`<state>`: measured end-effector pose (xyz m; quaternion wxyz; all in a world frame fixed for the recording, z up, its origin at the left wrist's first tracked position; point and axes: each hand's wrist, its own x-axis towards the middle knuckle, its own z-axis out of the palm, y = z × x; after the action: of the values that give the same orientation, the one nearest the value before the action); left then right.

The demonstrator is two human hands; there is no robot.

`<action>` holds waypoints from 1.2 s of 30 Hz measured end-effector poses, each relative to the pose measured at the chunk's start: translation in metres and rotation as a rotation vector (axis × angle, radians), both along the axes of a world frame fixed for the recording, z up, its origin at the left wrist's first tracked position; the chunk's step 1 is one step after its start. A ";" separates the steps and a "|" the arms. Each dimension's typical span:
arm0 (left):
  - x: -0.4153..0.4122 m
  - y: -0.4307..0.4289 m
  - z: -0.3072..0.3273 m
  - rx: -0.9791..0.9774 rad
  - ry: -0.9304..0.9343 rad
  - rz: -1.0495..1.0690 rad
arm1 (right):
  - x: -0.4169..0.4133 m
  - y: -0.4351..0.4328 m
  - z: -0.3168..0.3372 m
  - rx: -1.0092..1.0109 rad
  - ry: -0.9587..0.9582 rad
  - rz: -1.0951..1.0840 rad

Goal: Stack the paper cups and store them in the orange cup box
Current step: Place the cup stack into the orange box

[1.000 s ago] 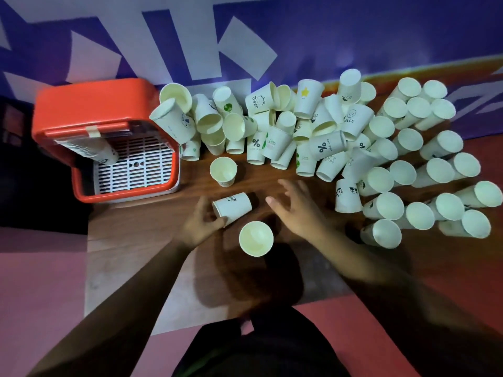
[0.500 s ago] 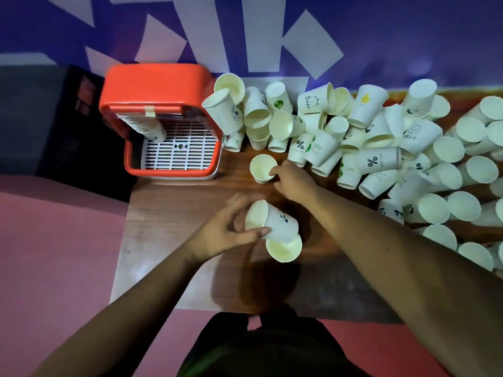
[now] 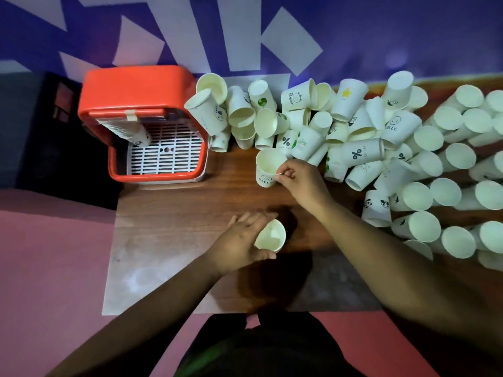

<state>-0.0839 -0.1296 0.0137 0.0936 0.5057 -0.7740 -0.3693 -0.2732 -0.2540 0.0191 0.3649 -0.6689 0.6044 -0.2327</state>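
My left hand (image 3: 242, 240) is wrapped around a small stack of white paper cups (image 3: 270, 236) standing upright near the table's middle, mouth up. My right hand (image 3: 300, 179) pinches the rim of another upright cup (image 3: 266, 167) printed with a smiley face, just in front of the pile. A large heap of white paper cups (image 3: 353, 126), many lying on their sides, fills the table's back and right. The orange cup box (image 3: 141, 118) stands open at the back left, with a long stack of cups (image 3: 128, 129) lying inside on its white grille.
The wooden table (image 3: 174, 240) has bare surface in front of the box and around my hands. Its left edge drops to a pink floor (image 3: 49, 268). A blue and white wall (image 3: 245, 31) runs behind the cups.
My left hand has set its tilted cup down into the upright cup, forming a stack. My right hand has closed on the rim of the smiley cup it was reaching for.
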 end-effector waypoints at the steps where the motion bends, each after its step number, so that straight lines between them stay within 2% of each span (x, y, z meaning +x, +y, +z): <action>1: -0.002 -0.001 -0.001 0.052 0.024 0.026 | -0.004 0.005 0.006 0.010 -0.030 -0.026; 7: 0.001 -0.004 0.005 0.224 0.163 0.121 | -0.034 0.045 0.041 -0.043 -0.131 -0.221; 12: 0.019 -0.003 0.005 0.438 0.340 0.208 | -0.036 0.086 0.057 0.035 -0.294 -0.168; 16: 0.026 -0.003 0.018 0.463 0.492 0.292 | -0.021 0.109 0.067 0.032 -0.314 -0.058; 21: 0.020 -0.002 0.037 0.475 0.651 0.274 | -0.015 0.128 0.068 0.114 -0.241 0.002; 30: 0.017 0.011 0.025 0.518 0.585 0.253 | -0.012 0.148 0.047 0.096 0.032 0.118; 33: 0.019 0.014 0.024 0.481 0.548 0.225 | -0.005 0.149 0.039 0.017 0.070 0.147; 36: 0.021 0.018 0.023 0.498 0.596 0.244 | 0.000 0.154 0.032 -0.077 0.139 0.202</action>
<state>-0.0634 -0.1121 0.0368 0.2318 0.4719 -0.5341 -0.6620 -0.2733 -0.1000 0.0509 0.3179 -0.7544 0.5482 -0.1709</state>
